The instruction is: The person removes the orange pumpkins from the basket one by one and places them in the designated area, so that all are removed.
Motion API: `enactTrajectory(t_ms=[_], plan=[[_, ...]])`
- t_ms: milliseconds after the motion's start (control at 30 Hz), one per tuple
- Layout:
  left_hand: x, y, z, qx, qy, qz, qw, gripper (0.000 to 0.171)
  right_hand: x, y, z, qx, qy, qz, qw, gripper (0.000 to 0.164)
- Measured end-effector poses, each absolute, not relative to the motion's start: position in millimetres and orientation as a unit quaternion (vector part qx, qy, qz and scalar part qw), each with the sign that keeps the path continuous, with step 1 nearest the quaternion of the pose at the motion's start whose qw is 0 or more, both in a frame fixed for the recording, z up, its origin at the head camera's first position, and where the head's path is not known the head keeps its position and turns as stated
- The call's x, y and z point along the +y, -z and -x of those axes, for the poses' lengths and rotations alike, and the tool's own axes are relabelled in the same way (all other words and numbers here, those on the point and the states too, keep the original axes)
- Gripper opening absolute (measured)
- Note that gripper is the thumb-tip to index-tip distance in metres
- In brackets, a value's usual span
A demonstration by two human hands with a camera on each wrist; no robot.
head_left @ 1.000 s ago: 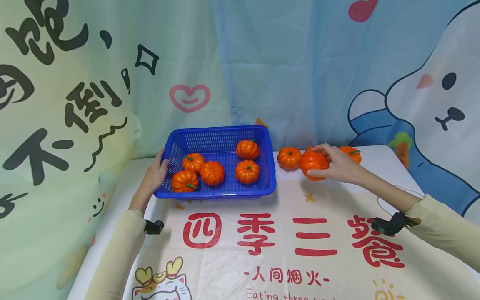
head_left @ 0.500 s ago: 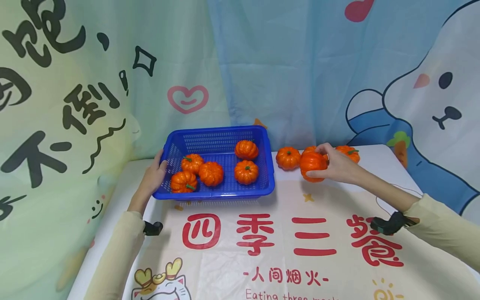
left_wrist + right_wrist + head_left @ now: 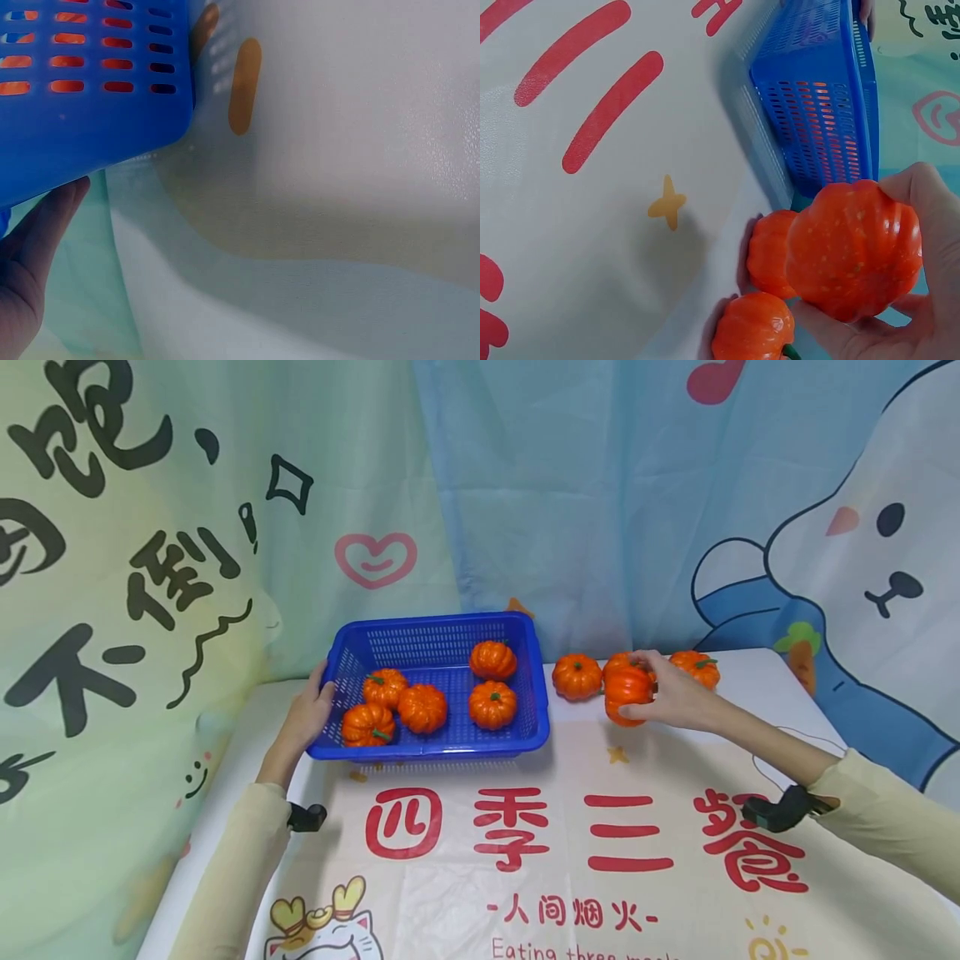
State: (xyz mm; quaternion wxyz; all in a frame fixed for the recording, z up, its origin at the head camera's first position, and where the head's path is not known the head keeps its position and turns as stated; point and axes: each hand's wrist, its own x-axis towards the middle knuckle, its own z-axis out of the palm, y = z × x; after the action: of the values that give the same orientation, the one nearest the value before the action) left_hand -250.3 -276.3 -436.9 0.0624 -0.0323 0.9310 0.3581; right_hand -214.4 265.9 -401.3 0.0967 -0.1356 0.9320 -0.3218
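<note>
My right hand [image 3: 677,693] pinches a glossy orange toy pumpkin [image 3: 627,695] between thumb and fingers, to the right of the basket. In the right wrist view this pumpkin [image 3: 855,251] shows its ribbed side, held above the table with a shadow below. My left hand [image 3: 309,712] rests against the left end of the blue plastic basket [image 3: 427,750], its fingers fairly straight along the wall and rim. Several orange pumpkins lie inside the basket, among them a pumpkin [image 3: 423,707] near the middle and a pumpkin [image 3: 492,705] on the right.
Right of the basket stands a pumpkin [image 3: 577,677]; another pumpkin [image 3: 621,661] is partly hidden behind the held one. A third pumpkin [image 3: 696,670] sits beyond my right hand. A printed cloth [image 3: 555,818] covers the white table, and a patterned curtain [image 3: 525,485] hangs behind.
The pumpkin in my right hand has turned and come slightly nearer to me, showing more of the pumpkin behind it. The left hand and basket stay in place; the head view shifted slightly.
</note>
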Motion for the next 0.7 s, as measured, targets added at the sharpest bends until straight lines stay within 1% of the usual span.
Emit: enactTrajectory(t_ms=[200,367,600,700], plan=[[-275.4,436.9,250.7,0.931,-0.357,0.03,0.062,0.059,268.1,401.2,212.4,0.943,0.283,0.148,0.097,0.076],[-275.3,434.9,251.1,0.932,-0.357,0.028,0.058,0.059,275.5,403.0,205.2,0.942,0.288,0.142,0.102,0.078],[-276.5,435.2,250.7,0.933,-0.355,0.031,0.059,0.059,282.7,423.7,195.6,0.937,0.301,0.143,0.104,0.081],[-276.3,434.8,250.0,0.932,-0.356,0.031,0.057,0.059,280.5,434.0,194.7,0.933,0.309,0.155,0.103,0.079]])
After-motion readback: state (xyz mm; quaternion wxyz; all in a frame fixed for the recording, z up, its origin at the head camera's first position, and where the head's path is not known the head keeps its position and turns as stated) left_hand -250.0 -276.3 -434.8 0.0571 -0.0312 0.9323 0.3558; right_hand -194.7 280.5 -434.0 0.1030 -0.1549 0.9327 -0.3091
